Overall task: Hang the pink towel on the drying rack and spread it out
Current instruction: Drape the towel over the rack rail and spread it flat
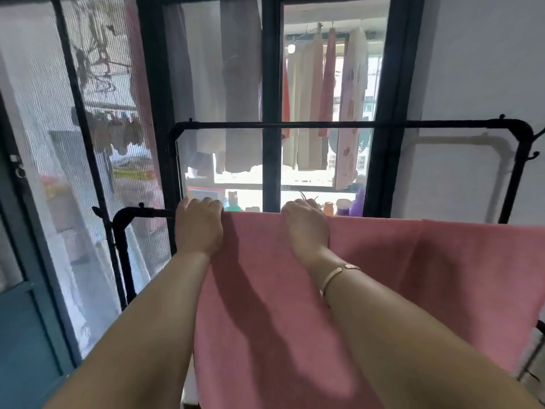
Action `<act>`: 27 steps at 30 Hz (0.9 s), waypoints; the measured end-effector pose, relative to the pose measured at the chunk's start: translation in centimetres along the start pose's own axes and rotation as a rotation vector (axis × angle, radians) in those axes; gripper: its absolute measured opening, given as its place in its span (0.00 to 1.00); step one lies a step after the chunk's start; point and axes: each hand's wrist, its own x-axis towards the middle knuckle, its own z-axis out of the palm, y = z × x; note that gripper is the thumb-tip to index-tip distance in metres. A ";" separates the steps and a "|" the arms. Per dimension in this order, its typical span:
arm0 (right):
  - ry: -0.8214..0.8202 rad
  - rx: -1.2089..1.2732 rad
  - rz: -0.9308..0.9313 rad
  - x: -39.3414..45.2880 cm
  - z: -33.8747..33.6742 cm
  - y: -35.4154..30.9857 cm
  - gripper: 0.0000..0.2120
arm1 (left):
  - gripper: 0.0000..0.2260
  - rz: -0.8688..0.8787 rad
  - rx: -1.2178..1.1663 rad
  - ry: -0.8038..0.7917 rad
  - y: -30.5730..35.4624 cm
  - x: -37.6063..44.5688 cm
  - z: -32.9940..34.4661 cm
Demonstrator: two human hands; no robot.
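Observation:
The pink towel [398, 261] hangs over the near bar of the black drying rack [141, 212], draping toward me across the lower middle and right. My left hand [199, 225] curls over the bar at the towel's left edge, fingers closed on that edge. My right hand [306, 224], with a bracelet at the wrist, rests on the towel's top fold a little to the right, fingers bent over the bar and gripping the cloth. The bar under the towel is hidden.
The rack's far bar [324, 124] runs across at mid height with hooks at its right post [528, 156]. Behind stands a dark-framed window [271, 98]; clothes hang outside [312, 107]. Bottles [342, 207] sit on the sill. A mesh screen door [88, 143] is at left.

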 end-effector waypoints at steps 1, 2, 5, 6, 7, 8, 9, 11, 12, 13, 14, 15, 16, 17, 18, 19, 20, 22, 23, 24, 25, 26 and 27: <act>0.017 -0.013 0.001 0.1 0.0 -0.1 0.09 | 0.10 -0.016 -0.006 -0.004 -0.4 -0.2 0.0; 0.033 -0.005 0.001 0.1 0.0 -0.2 0.09 | 0.10 -0.032 -0.012 -0.018 -0.8 -0.4 0.0; 0.019 -0.012 -0.002 -0.4 0.4 -0.9 0.10 | 0.19 -0.008 0.021 -0.118 -1.6 -0.7 -0.1; -0.007 -0.043 -0.017 -0.7 0.4 -1.1 0.11 | 0.21 0.016 0.056 -0.142 -1.6 -0.6 -0.1; -0.032 -0.071 -0.038 -0.9 0.5 -1.1 0.10 | 0.20 0.033 0.086 -0.139 -1.6 -0.6 -0.3; -0.043 -0.092 -0.056 -0.9 0.4 -1.1 0.10 | 0.18 0.043 0.110 -0.118 -1.4 -0.5 -0.5; -0.045 -0.109 -0.069 -0.9 0.2 -1.2 0.10 | 0.15 0.045 0.129 -0.101 -1.1 -0.3 -0.9; -0.033 -0.141 -0.079 -0.7 -0.2 -1.3 0.10 | 0.11 0.038 0.155 -0.106 -0.4 -0.1 -1.6; -0.034 -0.156 -0.078 -0.7 -0.3 -1.4 0.11 | 0.10 0.035 0.160 -0.106 -0.1 0.0 -1.7; -0.037 -0.173 -0.077 -0.6 -0.4 -1.6 0.11 | 0.09 0.034 0.160 -0.098 0.1 0.2 -1.7; -0.040 -0.182 -0.074 -0.5 -0.4 -1.7 0.12 | 0.09 0.032 0.155 -0.089 0.1 0.3 -1.7; -0.037 -0.180 -0.071 -0.4 -0.5 -1.9 0.12 | 0.09 0.026 0.150 -0.078 -0.1 0.4 -1.6; -0.023 -0.176 -0.076 -0.4 -0.6 -2.1 0.12 | 0.09 0.017 0.149 -0.063 -0.5 0.4 -1.5; -0.001 -0.178 -0.090 -0.5 -0.6 -2.4 0.11 | 0.09 -0.003 0.149 -0.047 -1.1 0.3 -1.5; 0.025 -0.195 -0.115 -0.7 -0.4 -2.6 0.10 | 0.09 -0.030 0.147 -0.027 -1.7 0.1 -1.4; 0.054 -0.205 -0.148 -1.1 -0.2 -2.7 0.09 | 0.08 -0.059 0.139 -0.019 -2.3 -0.2 -1.2; 0.071 -0.198 -0.190 -1.5 0.3 -2.7 0.09 | 0.08 -0.079 0.132 -0.026 -2.9 -0.4 -0.9; 0.017 -0.137 -0.226 -2.3 1.1 -2.1 0.11 | 0.11 -0.116 0.122 -0.065 -3.3 -0.9 -0.2; -0.023 -0.125 -0.197 -2.5 1.4 -1.6 0.14 | 0.12 -0.137 0.093 -0.069 -3.1 -1.0 0.1; -0.043 -0.140 -0.155 -2.5 1.5 -0.8 0.18 | 0.12 -0.140 0.036 -0.057 -2.6 -1.2 0.2; -0.049 -0.172 -0.114 -2.6 1.4 0.2 0.21 | 0.12 -0.107 -0.034 -0.051 -1.5 -1.4 0.3; -0.049 -0.207 -0.089 -2.7 1.3 1.2 0.22 | 0.14 -0.041 -0.103 -0.064 -0.2 -1.6 0.4; -0.049 -0.241 -0.080 -2.8 1.0 2.1 0.23 | 0.17 0.033 -0.163 -0.108 1.4 -1.9 0.6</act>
